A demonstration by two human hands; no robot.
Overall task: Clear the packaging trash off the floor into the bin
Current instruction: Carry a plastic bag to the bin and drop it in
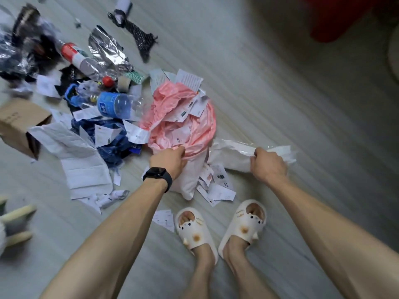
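Littered plank floor (280, 93) — left hand (170, 157) grips the pink bin liner (168, 100), right hand (268, 165) clutches a white mailer bag (233, 154) — which probably goes inside next.

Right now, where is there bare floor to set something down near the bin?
Bare floor lies right of the white mailer and beyond the bin, and left of the slippers. Left of the bin it is crowded: bottles, papers, cardboard box.
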